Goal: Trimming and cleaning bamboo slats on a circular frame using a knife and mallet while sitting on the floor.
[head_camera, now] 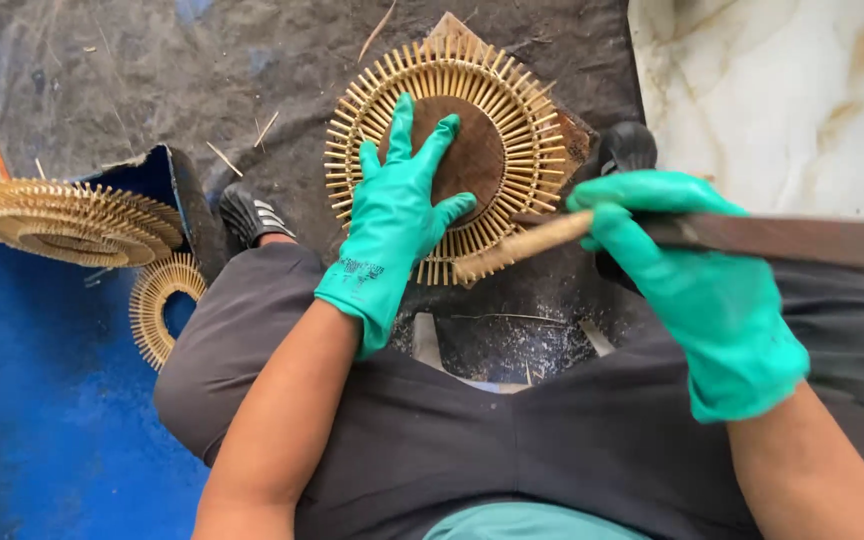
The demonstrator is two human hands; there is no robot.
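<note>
My left hand [399,205], in a green rubber glove, lies flat with fingers spread on a round plate [505,110] made of a dark wooden centre and radiating bamboo sticks. The plate rests on a dark mat [152,70] between my knees. My right hand [687,270], also gloved in green, grips a long dark blade with a pale wooden handle [527,243]. The handle end points at the plate's near rim, close to my left thumb.
A stack of finished stick plates [67,220] lies at the left on a blue sheet [32,400], with one smaller ring [155,305] beside it. My black sandals [250,215] flank the mat. Pale marbled floor [782,100] at the right. Loose slivers litter the mat.
</note>
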